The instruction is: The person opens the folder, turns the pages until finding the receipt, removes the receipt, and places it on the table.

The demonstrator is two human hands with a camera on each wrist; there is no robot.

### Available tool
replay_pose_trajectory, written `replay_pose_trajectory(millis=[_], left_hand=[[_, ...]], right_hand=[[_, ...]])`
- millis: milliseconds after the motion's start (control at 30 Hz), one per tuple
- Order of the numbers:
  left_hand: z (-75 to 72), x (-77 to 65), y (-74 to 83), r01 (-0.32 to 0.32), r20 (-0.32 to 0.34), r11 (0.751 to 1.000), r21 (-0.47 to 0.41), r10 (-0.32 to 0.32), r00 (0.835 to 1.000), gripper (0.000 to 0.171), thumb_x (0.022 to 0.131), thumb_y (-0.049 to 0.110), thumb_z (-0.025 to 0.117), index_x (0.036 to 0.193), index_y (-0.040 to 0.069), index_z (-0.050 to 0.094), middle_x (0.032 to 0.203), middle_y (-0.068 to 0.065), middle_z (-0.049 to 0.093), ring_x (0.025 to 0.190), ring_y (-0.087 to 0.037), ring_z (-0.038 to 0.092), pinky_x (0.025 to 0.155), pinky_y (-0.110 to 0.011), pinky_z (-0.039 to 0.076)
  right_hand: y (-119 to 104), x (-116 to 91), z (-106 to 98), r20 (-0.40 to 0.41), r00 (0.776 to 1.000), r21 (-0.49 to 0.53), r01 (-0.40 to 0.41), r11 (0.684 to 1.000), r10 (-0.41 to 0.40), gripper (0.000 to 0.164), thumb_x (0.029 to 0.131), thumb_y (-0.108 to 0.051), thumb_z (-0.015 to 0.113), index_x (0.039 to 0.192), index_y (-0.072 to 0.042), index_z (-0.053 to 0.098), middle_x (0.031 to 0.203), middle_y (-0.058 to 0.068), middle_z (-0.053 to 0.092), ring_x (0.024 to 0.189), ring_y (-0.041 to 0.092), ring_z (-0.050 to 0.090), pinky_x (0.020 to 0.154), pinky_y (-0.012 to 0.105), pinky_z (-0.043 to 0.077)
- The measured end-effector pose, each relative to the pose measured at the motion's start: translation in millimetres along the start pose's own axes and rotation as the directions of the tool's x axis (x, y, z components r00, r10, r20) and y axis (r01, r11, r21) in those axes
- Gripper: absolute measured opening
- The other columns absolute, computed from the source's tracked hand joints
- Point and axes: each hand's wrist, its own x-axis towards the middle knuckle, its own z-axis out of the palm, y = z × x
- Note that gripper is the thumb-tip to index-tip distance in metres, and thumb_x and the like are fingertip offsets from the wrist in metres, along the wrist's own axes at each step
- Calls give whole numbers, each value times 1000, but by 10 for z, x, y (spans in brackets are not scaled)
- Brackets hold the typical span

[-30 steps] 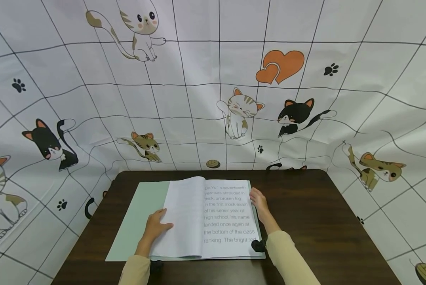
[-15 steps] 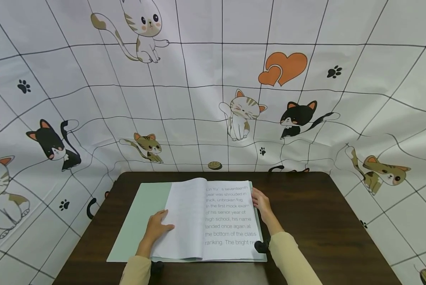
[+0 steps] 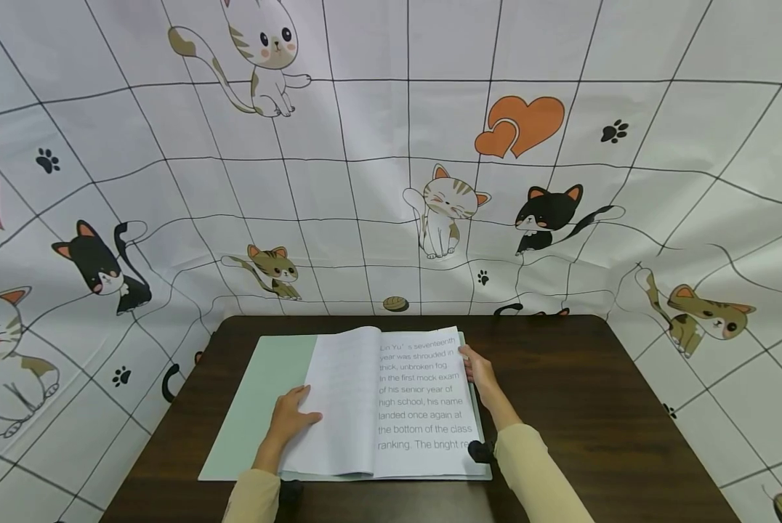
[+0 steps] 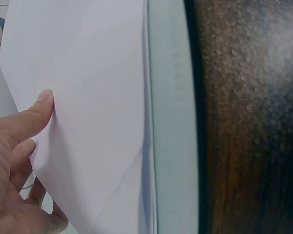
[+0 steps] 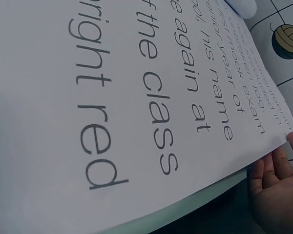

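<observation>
An open book with a pale green cover (image 3: 269,392) lies on the dark wooden table. My left hand (image 3: 289,420) holds the outer edge of the blank left page (image 3: 339,407); in the left wrist view the thumb (image 4: 45,105) lies on top and the other fingers go beneath. On the other side, my right hand (image 3: 482,376) pinches the upper outer edge of the printed right page (image 3: 424,396). The right wrist view shows that page (image 5: 49,146) bowed upward at the pinched edge, above the green cover (image 5: 156,217), with several fingers (image 5: 281,163) under it.
The dark wooden table (image 3: 561,407) extends on both sides of the book. Behind it hangs a white gridded sheet (image 3: 365,181) printed with cats, hearts and paw marks. A small black device (image 3: 480,452) sits at the right wrist, another (image 3: 290,491) at the left.
The right hand's fingertips have closed on the right page's edge, and the page's upper corner is slightly raised. The left hand keeps its place on the left page. The head view has shifted slightly.
</observation>
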Motion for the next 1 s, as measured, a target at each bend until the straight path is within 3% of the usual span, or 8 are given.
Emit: replay_pose_trajectory(millis=[200, 300, 333, 533, 800, 1000], left_hand=[[78, 22, -176, -83, -53, 996, -17, 82, 995, 70, 76, 26, 80, 131, -9, 55, 132, -32, 55, 119, -52, 46, 103, -55, 41], [59, 16, -134, -59, -35, 998, -21, 58, 998, 70, 76, 22, 80, 132, -10, 54, 134, -33, 53, 121, -52, 45, 104, -56, 40], [27, 7, -72, -26, -12, 999, -27, 25, 1000, 70, 73, 17, 81, 130, -13, 53, 134, -35, 52, 122, -54, 44, 103, -62, 37], [-29, -16, 62, 16, 21, 999, 45, -17, 1000, 70, 74, 12, 80, 131, -15, 51, 136, -35, 50, 123, -53, 45, 104, -60, 38], [-8, -26, 42, 11, 18, 999, 38, -12, 1000, 68, 75, 9, 79, 131, -16, 51, 136, -36, 50, 123, -53, 45, 105, -60, 38], [-40, -26, 49, 2, 21, 1000, 31, -3, 1000, 68, 75, 10, 80, 131, -16, 51, 136, -36, 50, 123, -54, 44, 105, -60, 37]], right_hand=[[-17, -10, -22, -9, 1000, -8, -4, 1000, 4, 50, 99, -34, 47, 127, 6, 57, 124, 28, 62, 82, 16, 62, 72, 25, 41], [-16, -13, -29, -3, 1000, -16, 2, 1000, -2, 48, 99, -34, 48, 123, 6, 59, 117, 27, 66, 75, 13, 58, 70, 25, 41], [-16, -15, -30, -1, 1000, -21, 1, 1000, -1, 48, 99, -34, 48, 121, 7, 60, 114, 26, 67, 74, 13, 58, 70, 25, 41], [-16, -27, -28, 24, 1000, -36, 3, 999, -3, 47, 100, -36, 47, 119, 5, 61, 110, 22, 68, 76, 16, 61, 70, 26, 44], [-19, -58, -36, 40, 999, -47, 27, 999, -25, 49, 101, -34, 46, 130, 5, 55, 105, 16, 61, 79, 14, 57, 70, 25, 43], [3, -89, -51, 78, 996, -44, 55, 998, -51, 57, 100, -39, 47, 140, 2, 47, 118, 23, 58, 95, 24, 60, 79, 30, 46]])
